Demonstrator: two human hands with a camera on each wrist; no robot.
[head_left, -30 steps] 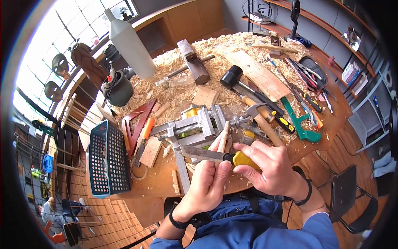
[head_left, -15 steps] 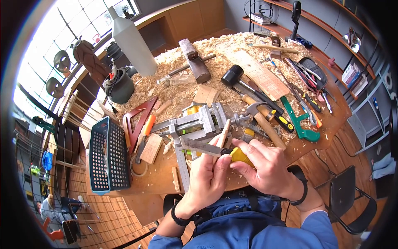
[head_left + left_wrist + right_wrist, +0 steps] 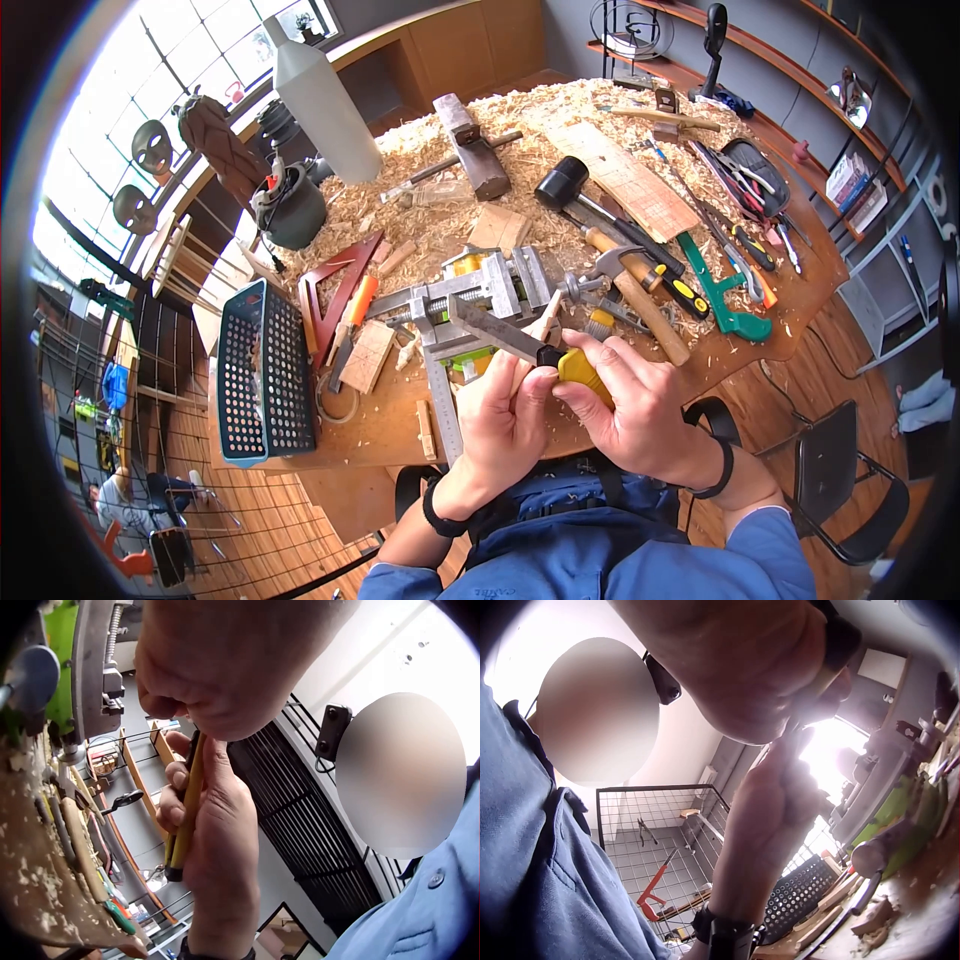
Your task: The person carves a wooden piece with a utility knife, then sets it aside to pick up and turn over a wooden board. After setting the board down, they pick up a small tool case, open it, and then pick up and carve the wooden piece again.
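Observation:
My left hand (image 3: 505, 425) grips a slim, pale piece of wood (image 3: 549, 315) whose pointed end sticks up past the fingers. The rest of the piece is hidden in that hand. With my right hand (image 3: 640, 405) I hold a knife by its yellow handle (image 3: 583, 378). Its broad grey blade (image 3: 490, 328) slants up to the left across the wood, and my left thumb rests at the blade's base. Seen from the left wrist, the fingers of the right hand (image 3: 217, 810) curl round the yellow-and-black handle (image 3: 191, 802). Behind the hands stands a metal vise (image 3: 470, 300).
A perforated basket (image 3: 265, 380) stands at the table's left. A red triangular frame (image 3: 340, 285), an orange-handled tool (image 3: 358, 305) and a wood block (image 3: 368, 357) lie beside it. To the right are a hammer (image 3: 650, 315), a black mallet (image 3: 562, 185) and a green-handled saw (image 3: 735, 310). Shavings (image 3: 410, 240) cover the back.
The knife blade has swung so its tip points higher, above the left fingers. Both hands stay close together in nearly the same place, and the wood's point has shifted slightly right.

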